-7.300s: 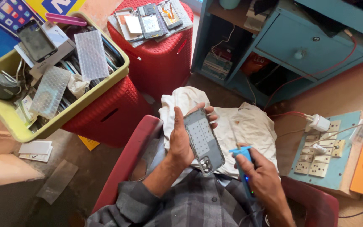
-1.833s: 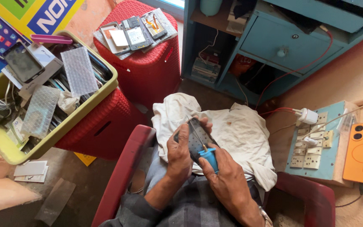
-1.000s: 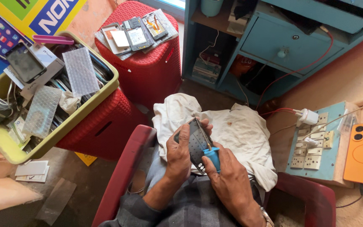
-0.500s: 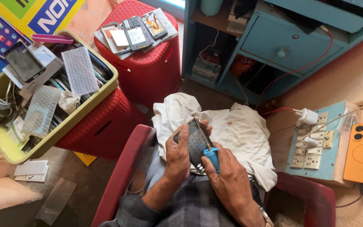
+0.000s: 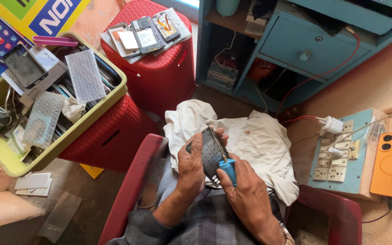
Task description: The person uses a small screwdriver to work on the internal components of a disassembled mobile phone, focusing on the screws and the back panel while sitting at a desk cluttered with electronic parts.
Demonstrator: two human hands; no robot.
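Cluttered workshop floor: at ten o'clock a yellow plastic crate [image 5: 5,163] of phone parts rests on a red woven stool [image 5: 114,136]. Left hand [image 5: 195,165] wraps closed around the opened dark phone [image 5: 210,154], tilted for access (over a white cloth [image 5: 259,140]). Right hand [image 5: 246,188] grips the blue-handled screwdriver [image 5: 227,167], tip on the phone.

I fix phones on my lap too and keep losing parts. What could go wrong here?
The screwdriver tip is on the phone held in mid-air by the left hand; a slip of the right hand might scratch it or jab a finger. Any loosened screw may roll off the white cloth to the floor.
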